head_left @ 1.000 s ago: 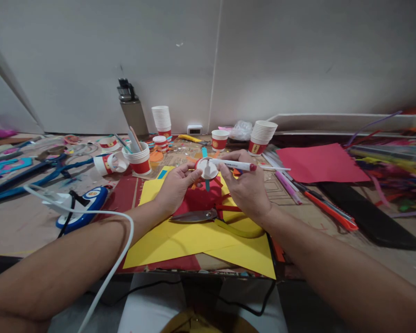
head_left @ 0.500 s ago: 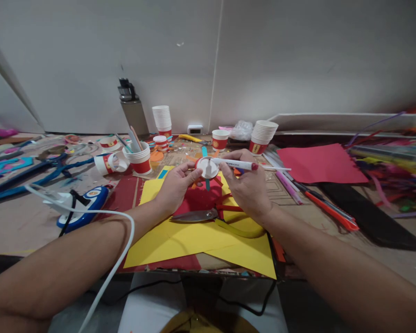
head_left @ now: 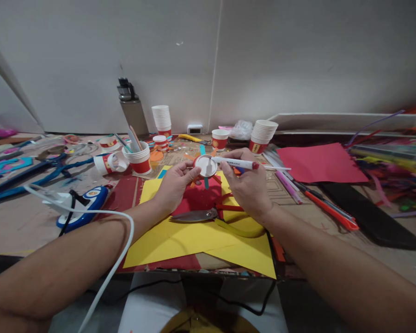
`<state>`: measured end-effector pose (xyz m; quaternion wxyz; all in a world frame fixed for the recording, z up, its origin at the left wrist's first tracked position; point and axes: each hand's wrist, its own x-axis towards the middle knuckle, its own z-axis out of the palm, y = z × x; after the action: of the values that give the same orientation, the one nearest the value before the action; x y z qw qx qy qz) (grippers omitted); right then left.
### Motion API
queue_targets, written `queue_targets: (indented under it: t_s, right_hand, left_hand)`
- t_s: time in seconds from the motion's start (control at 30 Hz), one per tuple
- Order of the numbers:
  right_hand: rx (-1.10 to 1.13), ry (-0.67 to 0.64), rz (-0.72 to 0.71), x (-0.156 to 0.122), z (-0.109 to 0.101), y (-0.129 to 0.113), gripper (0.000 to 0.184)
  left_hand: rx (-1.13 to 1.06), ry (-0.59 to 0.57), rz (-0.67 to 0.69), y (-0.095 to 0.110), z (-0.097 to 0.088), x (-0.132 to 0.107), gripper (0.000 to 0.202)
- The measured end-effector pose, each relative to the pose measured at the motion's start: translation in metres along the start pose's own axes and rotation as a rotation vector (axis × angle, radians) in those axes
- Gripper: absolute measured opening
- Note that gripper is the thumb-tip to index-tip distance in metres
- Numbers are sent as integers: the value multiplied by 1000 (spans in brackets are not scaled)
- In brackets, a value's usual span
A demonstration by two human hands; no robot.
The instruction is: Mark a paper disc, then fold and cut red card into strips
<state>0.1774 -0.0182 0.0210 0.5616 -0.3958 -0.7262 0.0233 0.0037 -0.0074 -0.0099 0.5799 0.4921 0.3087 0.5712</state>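
Observation:
My left hand [head_left: 180, 182] pinches the edge of a cut-down paper cup base [head_left: 206, 166], a white disc with a red rim and teal and orange strips sticking out around it. My right hand [head_left: 247, 185] grips a white marker pen [head_left: 237, 163] with a red end, held nearly level. Its tip points left, at or close to the disc's right side; whether it touches I cannot tell. Under the hands lie a red paper sheet [head_left: 197, 200] and yellow paper [head_left: 180, 243]. Scissors [head_left: 208, 215] with red and yellow handles rest on these sheets.
A cup [head_left: 140, 162] holding pens and a power strip [head_left: 97, 199] with a white cable [head_left: 126, 249] stand to the left. Stacked paper cups [head_left: 263, 134], a single cup [head_left: 220, 139] and a bottle [head_left: 134, 111] are behind. A utility knife [head_left: 333, 212] and red paper [head_left: 322, 163] lie right.
The cup base has shifted slightly to the left and turned a little in my left hand. My right hand holds the marker in nearly the same place.

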Motion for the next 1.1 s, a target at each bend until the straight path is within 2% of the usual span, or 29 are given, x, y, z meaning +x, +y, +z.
queue_targets:
  t_s: [0.47,1.1]
  right_hand:
    - [-27,7,4,0,-1,1,7]
    - [-6,-12,9,-1,-1,1,7]
  left_hand:
    - [-21,23,4,3,-1,2,32]
    - [10,62,85,1,-3,3,28]
